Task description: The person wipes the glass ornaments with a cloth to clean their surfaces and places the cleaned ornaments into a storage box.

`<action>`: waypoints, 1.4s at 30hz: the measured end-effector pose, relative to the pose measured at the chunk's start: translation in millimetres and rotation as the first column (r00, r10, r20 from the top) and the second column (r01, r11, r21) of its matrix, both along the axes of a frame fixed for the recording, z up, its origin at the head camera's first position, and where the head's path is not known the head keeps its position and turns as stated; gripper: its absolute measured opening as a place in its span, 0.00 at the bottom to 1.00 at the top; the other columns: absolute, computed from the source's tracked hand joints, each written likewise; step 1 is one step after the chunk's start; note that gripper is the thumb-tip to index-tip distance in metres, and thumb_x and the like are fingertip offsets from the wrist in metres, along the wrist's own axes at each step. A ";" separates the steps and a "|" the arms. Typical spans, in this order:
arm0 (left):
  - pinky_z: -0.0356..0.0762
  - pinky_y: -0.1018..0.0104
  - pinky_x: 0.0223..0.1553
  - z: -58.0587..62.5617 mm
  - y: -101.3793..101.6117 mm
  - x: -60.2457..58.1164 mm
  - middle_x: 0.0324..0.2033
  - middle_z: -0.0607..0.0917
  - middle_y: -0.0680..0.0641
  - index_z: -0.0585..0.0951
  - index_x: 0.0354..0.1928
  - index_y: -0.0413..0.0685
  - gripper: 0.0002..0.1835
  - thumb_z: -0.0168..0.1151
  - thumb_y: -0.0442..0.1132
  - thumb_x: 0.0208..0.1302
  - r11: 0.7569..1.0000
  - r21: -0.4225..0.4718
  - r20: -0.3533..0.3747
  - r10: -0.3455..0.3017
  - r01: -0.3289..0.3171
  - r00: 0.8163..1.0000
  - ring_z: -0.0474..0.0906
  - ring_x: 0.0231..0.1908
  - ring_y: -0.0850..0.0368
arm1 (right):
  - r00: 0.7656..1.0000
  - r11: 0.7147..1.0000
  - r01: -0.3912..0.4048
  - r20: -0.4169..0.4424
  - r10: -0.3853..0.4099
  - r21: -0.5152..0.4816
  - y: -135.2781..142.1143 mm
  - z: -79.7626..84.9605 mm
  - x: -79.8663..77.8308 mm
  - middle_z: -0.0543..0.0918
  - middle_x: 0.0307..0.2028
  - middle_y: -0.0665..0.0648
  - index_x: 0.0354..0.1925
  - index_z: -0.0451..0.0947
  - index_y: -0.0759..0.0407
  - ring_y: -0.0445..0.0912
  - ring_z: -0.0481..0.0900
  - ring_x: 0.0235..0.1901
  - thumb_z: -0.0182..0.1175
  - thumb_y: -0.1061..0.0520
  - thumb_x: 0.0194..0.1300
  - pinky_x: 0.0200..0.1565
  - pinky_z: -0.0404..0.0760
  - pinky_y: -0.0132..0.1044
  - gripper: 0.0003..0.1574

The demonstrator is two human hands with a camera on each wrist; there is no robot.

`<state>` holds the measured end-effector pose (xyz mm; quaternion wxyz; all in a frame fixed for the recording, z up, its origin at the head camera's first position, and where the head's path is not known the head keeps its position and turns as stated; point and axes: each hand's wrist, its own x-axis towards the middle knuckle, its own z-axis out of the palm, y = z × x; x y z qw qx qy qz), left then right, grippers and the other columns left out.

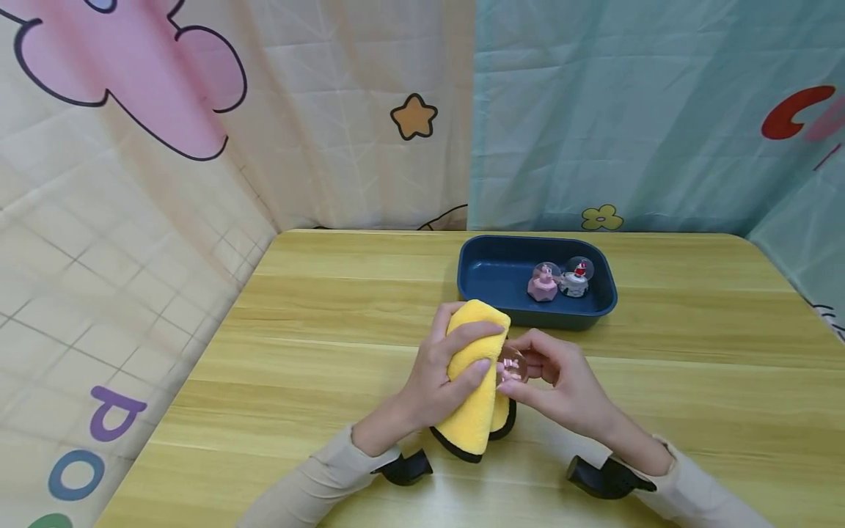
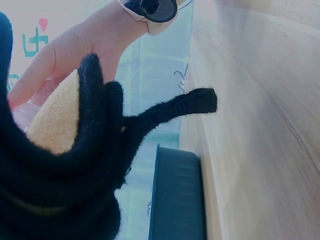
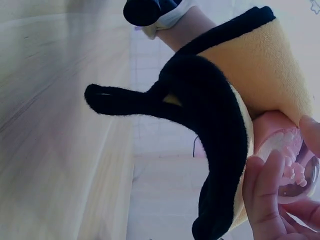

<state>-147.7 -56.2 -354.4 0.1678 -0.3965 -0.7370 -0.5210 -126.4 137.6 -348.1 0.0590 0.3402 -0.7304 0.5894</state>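
Observation:
My left hand (image 1: 439, 381) grips a folded yellow cloth (image 1: 477, 400) with black edging, its thumb and fingers wrapped over the front. Against the cloth's right side is a small snow globe (image 1: 512, 364) with a clear dome and pink figures inside. My right hand (image 1: 568, 381) pinches this globe between thumb and fingers. In the right wrist view, the globe's pink base (image 3: 272, 125) is tucked into the fold of the cloth (image 3: 260, 65), with the right fingers (image 3: 270, 192) around the dome. The cloth's black loop (image 2: 185, 107) hangs out in the left wrist view.
A dark blue tray (image 1: 485, 312) stands behind the hands on the wooden table (image 1: 317, 367). Inside its right end sit a pink snow globe (image 1: 543, 283) and a white snow globe (image 1: 576, 279) with a red figure. Printed curtains (image 1: 356, 110) enclose the table's back and sides.

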 end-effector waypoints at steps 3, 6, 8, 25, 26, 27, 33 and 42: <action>0.74 0.69 0.38 -0.1 -0.2 0.1 0.53 0.68 0.40 0.74 0.52 0.53 0.18 0.47 0.51 0.66 1.000 0.004 0.013 0.004 -0.004 1.000 0.72 0.45 0.52 | 0.994 0.997 0.063 -0.092 -0.059 0.045 -1.0 -0.6 -0.1 0.80 0.40 0.52 0.45 0.74 0.64 0.35 0.78 0.33 0.69 0.73 0.45 0.37 0.82 0.26 0.27; 0.74 0.69 0.38 -0.4 -0.3 0.0 0.53 0.68 0.40 0.74 0.52 0.52 0.18 0.47 0.51 0.66 1.000 0.011 0.040 0.009 -0.009 0.999 0.72 0.45 0.52 | 0.971 0.992 0.108 -0.219 -0.092 0.064 -1.8 -2.4 -1.8 0.79 0.40 0.55 0.44 0.75 0.63 0.36 0.75 0.34 0.72 0.71 0.40 0.38 0.80 0.23 0.30; 0.74 0.68 0.38 -0.9 -0.1 -0.2 0.53 0.68 0.40 0.74 0.52 0.52 0.18 0.48 0.51 0.66 1.000 0.018 0.056 0.009 -0.010 0.998 0.71 0.46 0.52 | 0.942 0.989 0.136 -0.319 -0.108 0.064 -2.5 -3.9 -3.5 0.79 0.40 0.56 0.44 0.75 0.63 0.36 0.74 0.34 0.73 0.66 0.43 0.37 0.79 0.22 0.28; 0.74 0.66 0.38 -0.4 -0.8 2.5 0.52 0.68 0.41 0.74 0.52 0.51 0.17 0.48 0.48 0.64 0.998 0.063 0.164 -0.029 0.019 0.986 0.69 0.47 0.51 | 0.556 0.953 0.299 -0.820 -0.137 0.043 -7.1 -9.2 -12.9 0.79 0.38 0.65 0.42 0.77 0.65 0.48 0.77 0.35 0.54 0.53 0.67 0.47 0.79 0.25 0.16; 0.74 0.66 0.39 -0.3 -0.8 2.3 0.52 0.68 0.41 0.74 0.52 0.51 0.17 0.48 0.48 0.64 0.997 0.069 0.172 -0.035 0.023 0.985 0.69 0.47 0.51 | 0.536 0.950 0.308 -0.834 -0.134 0.045 -7.0 -8.8 -13.2 0.79 0.38 0.64 0.42 0.77 0.64 0.48 0.77 0.35 0.54 0.54 0.67 0.46 0.79 0.26 0.14; 0.74 0.66 0.39 -0.1 -0.9 2.2 0.52 0.68 0.41 0.74 0.52 0.51 0.17 0.48 0.48 0.64 0.997 0.074 0.176 -0.039 0.026 0.984 0.69 0.47 0.51 | 0.518 0.948 0.315 -0.845 -0.132 0.045 -6.8 -8.4 -13.5 0.79 0.38 0.64 0.42 0.77 0.64 0.48 0.77 0.35 0.53 0.54 0.68 0.45 0.80 0.27 0.14; 0.74 0.66 0.39 0.2 -0.7 0.7 0.52 0.68 0.41 0.74 0.52 0.50 0.18 0.48 0.48 0.64 0.996 0.088 0.174 -0.045 0.030 0.984 0.69 0.48 0.51 | 0.491 0.945 0.323 -0.862 -0.130 0.041 -6.8 -7.9 -14.0 0.79 0.38 0.64 0.41 0.78 0.63 0.48 0.77 0.35 0.53 0.55 0.68 0.48 0.79 0.28 0.13; 0.75 0.67 0.37 1.6 -0.8 0.8 0.51 0.68 0.40 0.74 0.52 0.49 0.17 0.48 0.46 0.64 0.997 0.078 0.177 -0.031 0.018 0.984 0.71 0.46 0.51 | 0.556 0.967 0.252 -0.821 -0.129 0.019 -7.9 -10.3 -15.7 0.79 0.38 0.66 0.41 0.77 0.69 0.49 0.77 0.38 0.56 0.54 0.66 0.54 0.76 0.26 0.17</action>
